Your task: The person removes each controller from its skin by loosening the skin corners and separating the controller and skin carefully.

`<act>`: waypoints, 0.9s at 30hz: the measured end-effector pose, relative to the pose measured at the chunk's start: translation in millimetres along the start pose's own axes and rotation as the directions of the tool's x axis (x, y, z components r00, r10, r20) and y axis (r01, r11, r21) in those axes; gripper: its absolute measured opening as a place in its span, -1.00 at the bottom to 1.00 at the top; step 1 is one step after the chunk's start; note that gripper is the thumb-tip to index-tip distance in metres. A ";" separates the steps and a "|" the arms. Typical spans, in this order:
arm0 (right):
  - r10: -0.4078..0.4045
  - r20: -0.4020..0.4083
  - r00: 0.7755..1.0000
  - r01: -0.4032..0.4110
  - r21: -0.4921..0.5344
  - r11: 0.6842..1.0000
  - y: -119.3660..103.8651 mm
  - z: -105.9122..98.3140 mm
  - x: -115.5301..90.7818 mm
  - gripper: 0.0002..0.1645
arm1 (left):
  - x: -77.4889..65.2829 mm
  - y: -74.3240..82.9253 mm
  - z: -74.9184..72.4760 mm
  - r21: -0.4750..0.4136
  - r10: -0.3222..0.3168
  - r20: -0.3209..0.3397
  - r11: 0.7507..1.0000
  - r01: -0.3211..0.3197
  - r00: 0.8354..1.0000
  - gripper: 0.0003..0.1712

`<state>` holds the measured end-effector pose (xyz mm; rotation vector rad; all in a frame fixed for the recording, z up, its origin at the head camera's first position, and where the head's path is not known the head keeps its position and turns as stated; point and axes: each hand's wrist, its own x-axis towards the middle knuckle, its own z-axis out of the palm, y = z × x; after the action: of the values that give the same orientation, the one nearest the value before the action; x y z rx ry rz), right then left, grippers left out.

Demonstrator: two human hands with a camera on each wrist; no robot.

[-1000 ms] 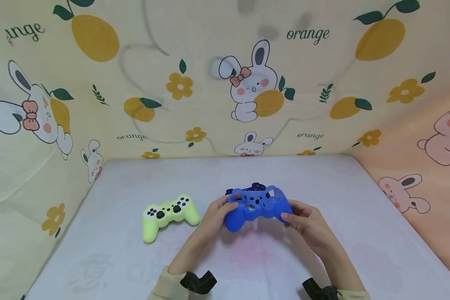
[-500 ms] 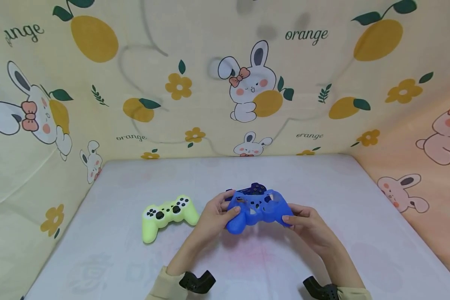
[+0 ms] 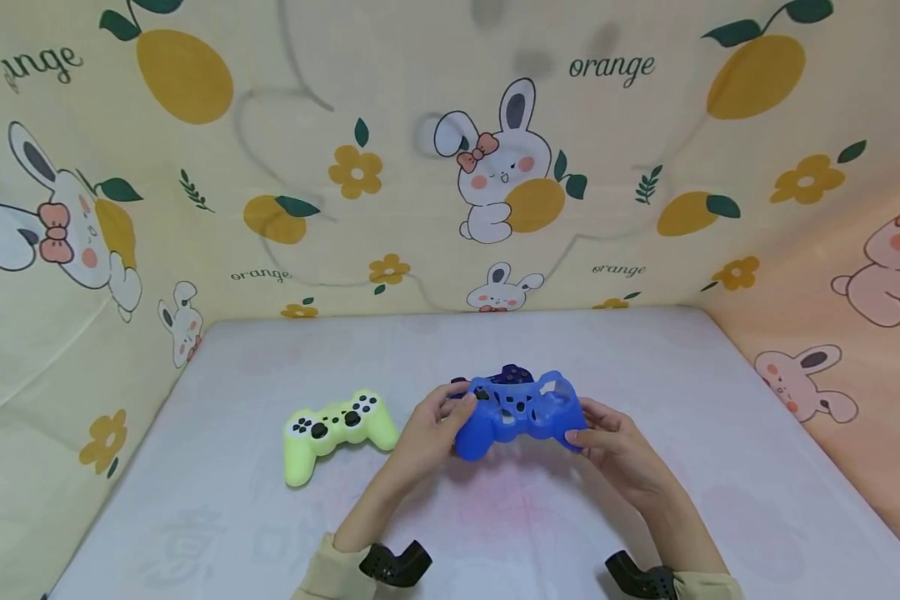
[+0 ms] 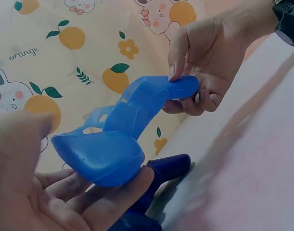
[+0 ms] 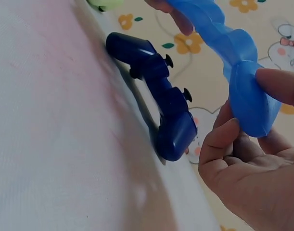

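Both hands hold a blue silicone controller cover [image 3: 521, 412] above the table, its cut-out holes showing. My left hand [image 3: 427, 425] has its thumb on the cover's left grip end, with fingers beneath it in the left wrist view. The right hand [image 3: 615, 442] pinches the other grip end between thumb and fingers, seen closely in the right wrist view. Behind the cover lies a dark blue game controller [image 5: 159, 91], partly hidden in the head view; its thumbsticks show in the right wrist view.
A second game controller [image 3: 337, 429] in a yellow-green cover lies on the table to the left of my left hand. The white-clothed table [image 3: 232, 542] is bounded at the back and sides by printed fabric walls [image 3: 420, 208].
The cover has tilted slightly between the hands, dipping and then rising again. My left thumb has shifted up along its left side. Both controllers on the table stay put.
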<state>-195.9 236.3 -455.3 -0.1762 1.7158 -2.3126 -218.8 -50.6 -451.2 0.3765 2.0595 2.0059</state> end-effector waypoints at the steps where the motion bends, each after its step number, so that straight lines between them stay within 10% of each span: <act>1: 0.000 0.004 1.000 0.000 0.004 1.000 -0.1 -0.3 0.2 -0.53 | -0.2 0.1 -0.4 -0.001 -0.006 -0.001 1.000 0.006 1.000 -0.39; 9: 0.022 0.022 1.000 -0.022 -0.001 1.000 -1.1 -2.1 0.6 -0.60 | -1.3 -0.3 0.2 -0.038 0.013 -0.003 0.999 -0.013 1.000 -0.39; 20: 0.084 -0.085 0.993 -0.086 -0.023 0.996 -0.6 -0.5 2.8 -0.68 | 0.0 -2.0 6.2 0.130 0.107 -0.077 0.987 -0.096 0.991 -0.49; 27: 0.050 -0.180 0.982 -0.076 -0.141 0.987 2.1 1.3 3.2 -0.43 | -8.6 17.3 9.4 0.155 0.110 -0.087 0.983 -0.095 0.990 -0.58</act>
<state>-198.4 233.7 -457.2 0.0569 1.9490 -2.2133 -207.2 -44.4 -434.2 0.4319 2.3030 1.9658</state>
